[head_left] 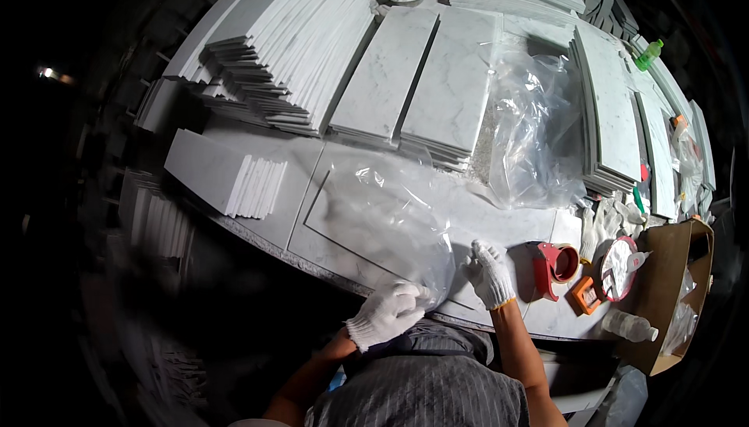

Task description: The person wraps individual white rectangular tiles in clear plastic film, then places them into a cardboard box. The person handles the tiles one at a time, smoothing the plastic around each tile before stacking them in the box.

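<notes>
Both my hands wear white knit gloves. My left hand pinches the near corner of a clear plastic bag that lies flat over a white marble slab on the worktable. My right hand rests with fingers spread on the slab beside the bag's right edge, touching the stone and holding nothing. A red tape dispenser stands just right of that hand.
Stacks of white marble tiles fill the table's far half, and another crumpled clear bag lies among them. A small tile stack sits left. An orange cutter, a round tape roll, a cardboard box and a green bottle are at right.
</notes>
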Demonstrator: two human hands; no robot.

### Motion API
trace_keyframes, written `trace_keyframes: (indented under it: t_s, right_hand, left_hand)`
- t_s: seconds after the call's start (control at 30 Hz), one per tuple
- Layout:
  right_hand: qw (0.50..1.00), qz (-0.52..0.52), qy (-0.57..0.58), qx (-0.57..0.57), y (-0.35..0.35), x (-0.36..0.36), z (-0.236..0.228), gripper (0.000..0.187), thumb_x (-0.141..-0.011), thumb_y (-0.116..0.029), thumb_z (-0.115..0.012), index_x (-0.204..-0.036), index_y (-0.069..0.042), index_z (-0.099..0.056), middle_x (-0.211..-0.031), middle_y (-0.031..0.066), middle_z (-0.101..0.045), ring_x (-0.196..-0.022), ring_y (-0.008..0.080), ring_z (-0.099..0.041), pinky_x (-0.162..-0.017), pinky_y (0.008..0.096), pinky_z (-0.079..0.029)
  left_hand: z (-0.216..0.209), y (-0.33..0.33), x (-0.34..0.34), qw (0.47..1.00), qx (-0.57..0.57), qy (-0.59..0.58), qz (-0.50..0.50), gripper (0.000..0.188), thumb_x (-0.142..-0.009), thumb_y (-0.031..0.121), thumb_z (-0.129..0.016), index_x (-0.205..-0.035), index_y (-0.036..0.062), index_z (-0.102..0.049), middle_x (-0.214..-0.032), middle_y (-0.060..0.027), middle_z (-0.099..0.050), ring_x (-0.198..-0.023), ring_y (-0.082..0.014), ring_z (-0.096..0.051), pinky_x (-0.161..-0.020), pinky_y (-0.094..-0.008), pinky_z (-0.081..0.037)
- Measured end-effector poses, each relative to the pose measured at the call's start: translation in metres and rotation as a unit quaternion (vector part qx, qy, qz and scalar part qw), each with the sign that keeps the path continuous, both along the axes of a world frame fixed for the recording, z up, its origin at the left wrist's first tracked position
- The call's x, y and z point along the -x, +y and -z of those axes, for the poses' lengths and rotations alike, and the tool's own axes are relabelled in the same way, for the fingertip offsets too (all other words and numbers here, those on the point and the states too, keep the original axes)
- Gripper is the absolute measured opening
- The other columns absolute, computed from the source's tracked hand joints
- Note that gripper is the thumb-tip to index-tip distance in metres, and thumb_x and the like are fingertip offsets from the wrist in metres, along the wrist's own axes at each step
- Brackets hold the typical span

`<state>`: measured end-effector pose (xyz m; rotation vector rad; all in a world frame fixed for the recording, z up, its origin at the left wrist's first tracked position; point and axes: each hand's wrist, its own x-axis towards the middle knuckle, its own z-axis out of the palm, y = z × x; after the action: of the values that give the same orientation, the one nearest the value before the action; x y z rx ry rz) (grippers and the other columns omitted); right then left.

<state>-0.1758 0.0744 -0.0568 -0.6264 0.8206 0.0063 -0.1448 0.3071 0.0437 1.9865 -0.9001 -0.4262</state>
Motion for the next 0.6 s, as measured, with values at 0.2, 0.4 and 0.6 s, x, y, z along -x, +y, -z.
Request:
trace_keyframes:
  t_s: [0.2, 0.4, 0.6]
  right_hand:
    - [0.927, -0.110, -0.110, 0.340, 0.019, 0.015, -0.009, 0.075, -0.086, -0.033, -0.077, -0.143, 0.000, -0.041, -0.126, 0.0173, -0.057, -0.110, 0.0230, -0.060, -0.094, 0.0375, -0.051]
    - [0.631, -0.304, -0.072, 0.710, 0.062, -0.036, -0.049, 0.072, -0.078, -0.035, -0.080, -0.134, -0.002, -0.050, -0.131, 0.0208, -0.055, -0.114, 0.0395, -0.057, -0.094, 0.0429, -0.050]
    - [0.906, -0.064, -0.019, 0.419, 0.069, -0.031, -0.033, 0.028, -0.095, -0.019, -0.064, -0.115, 0.001, -0.062, -0.099, 0.0109, -0.067, -0.095, 0.0220, -0.065, -0.085, 0.0347, -0.051]
  left_hand:
    - [0.006, 0.020, 0.006, 0.996, -0.046, -0.070, 0.011, 0.027, -0.075, 0.009, -0.076, -0.065, 0.0069, -0.051, -0.117, -0.0034, -0.067, -0.105, -0.0269, -0.063, -0.085, -0.0391, -0.053]
    - [0.016, 0.031, -0.002, 0.992, -0.056, -0.086, 0.075, 0.025, -0.075, 0.011, -0.075, -0.098, 0.0055, -0.068, -0.110, -0.0038, -0.065, -0.110, -0.0275, -0.059, -0.096, -0.0413, -0.049]
    - [0.013, 0.088, -0.040, 0.994, 0.106, -0.021, 0.021, 0.016, -0.079, 0.002, -0.072, -0.076, 0.0048, -0.056, -0.111, -0.0129, -0.068, -0.097, -0.0263, -0.065, -0.087, -0.0374, -0.054]
